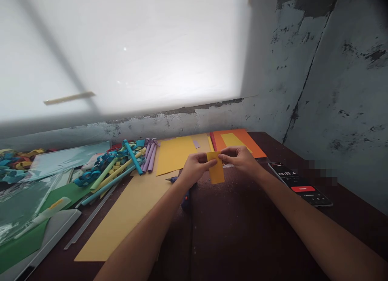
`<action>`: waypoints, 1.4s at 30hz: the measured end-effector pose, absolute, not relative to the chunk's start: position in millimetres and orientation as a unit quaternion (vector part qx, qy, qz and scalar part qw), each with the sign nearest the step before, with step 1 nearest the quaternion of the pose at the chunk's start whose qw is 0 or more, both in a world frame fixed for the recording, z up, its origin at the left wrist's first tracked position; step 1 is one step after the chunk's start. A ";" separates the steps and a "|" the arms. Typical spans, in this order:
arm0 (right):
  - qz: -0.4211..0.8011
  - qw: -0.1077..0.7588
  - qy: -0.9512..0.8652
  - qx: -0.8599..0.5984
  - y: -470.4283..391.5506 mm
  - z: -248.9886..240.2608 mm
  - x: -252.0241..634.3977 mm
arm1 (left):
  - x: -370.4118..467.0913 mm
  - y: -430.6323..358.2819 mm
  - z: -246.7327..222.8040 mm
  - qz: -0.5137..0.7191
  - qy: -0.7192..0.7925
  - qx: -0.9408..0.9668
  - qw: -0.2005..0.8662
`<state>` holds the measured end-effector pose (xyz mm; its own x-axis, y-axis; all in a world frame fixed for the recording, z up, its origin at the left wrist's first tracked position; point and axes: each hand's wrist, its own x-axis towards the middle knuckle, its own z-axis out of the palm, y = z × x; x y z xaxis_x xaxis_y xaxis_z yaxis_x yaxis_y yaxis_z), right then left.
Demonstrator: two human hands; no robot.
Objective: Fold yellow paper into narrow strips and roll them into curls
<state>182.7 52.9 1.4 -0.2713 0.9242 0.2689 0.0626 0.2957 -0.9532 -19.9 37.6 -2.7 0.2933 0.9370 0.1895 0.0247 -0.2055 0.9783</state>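
A small yellow paper strip [217, 172] hangs upright above the dark table, held near its top edge by both hands. On its left side, my left hand [195, 168] pinches it between thumb and fingers. My right hand [238, 158] grips the top right corner the same way. Below my left wrist lies a dark blue glue gun [185, 200], partly hidden by the forearm; its nozzle points left. Behind the hands are a yellow sheet [174, 154] and an orange sheet [256, 145] with a smaller yellow piece on it.
A phone [300, 184] showing a running timer lies at the right. Rolled paper tubes [150, 158] and curled blue strips [85, 178] are heaped at the left, near glue sticks [91, 216] and a long pale yellow sheet [121, 224]. A peeling wall stands behind the table.
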 end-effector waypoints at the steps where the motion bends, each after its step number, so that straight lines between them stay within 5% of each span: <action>1: 0.457 0.471 -0.653 -0.378 52.5 1.7 182.7 | -19.9 37.6 -2.6 0.455 0.381 0.629 0.503; 42: 0.446 0.507 -0.634 -0.378 57.0 -3.6 179.6 | -22.2 40.7 -4.2 0.428 0.412 0.660 0.460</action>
<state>179.6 57.0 -3.6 -0.2016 0.9307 0.3052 0.0265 0.3167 -0.9482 -22.2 40.7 -4.2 0.2953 0.9372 0.1856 0.1501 -0.2374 0.9598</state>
